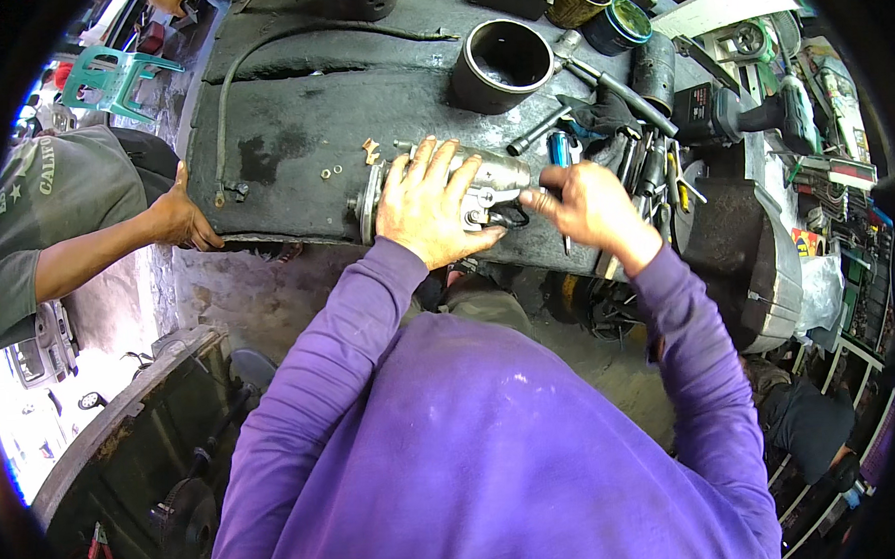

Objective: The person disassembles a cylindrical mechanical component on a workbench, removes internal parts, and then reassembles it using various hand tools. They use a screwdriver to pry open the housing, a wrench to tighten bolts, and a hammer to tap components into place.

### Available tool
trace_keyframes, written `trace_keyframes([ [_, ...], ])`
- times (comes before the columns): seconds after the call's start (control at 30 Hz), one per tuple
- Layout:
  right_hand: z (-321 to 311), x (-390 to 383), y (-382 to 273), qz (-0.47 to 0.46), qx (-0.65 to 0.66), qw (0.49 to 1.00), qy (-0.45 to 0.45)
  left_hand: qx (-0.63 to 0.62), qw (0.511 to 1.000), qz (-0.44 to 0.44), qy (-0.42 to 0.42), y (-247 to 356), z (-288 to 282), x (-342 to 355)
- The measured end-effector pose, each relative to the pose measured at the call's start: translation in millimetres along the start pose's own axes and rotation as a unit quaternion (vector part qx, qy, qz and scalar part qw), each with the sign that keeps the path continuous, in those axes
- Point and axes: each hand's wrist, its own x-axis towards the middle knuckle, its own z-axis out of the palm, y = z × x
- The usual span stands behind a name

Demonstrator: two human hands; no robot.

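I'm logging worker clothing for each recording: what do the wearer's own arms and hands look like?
Both arms wear long purple sleeves, the left sleeve and right sleeve, creased and reaching about the wrists. The left hand and right hand are bare, without gloves. No lettering shows on either sleeve.

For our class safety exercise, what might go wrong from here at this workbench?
The cylindrical metal part lies near the workbench's front edge with the left hand over it; if that support eased, it could roll or drop.

The right hand works close to the part's metal fittings, so a slip might scrape the knuckles.

The small nuts lie loose on the bench and could be knocked away and lost.
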Motion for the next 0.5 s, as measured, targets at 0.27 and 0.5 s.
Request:
trace_keyframes([
  [0.27,51,-51,-59,0.181,0.082,0.979,0.052,-0.054,0.996,0.057,0.051,5,7,-12],
  [0.5,56,-45,-32,0.046,-0.054,0.992,0.102,-0.14,0.989,0.02,0.053,14,11,-11],
])
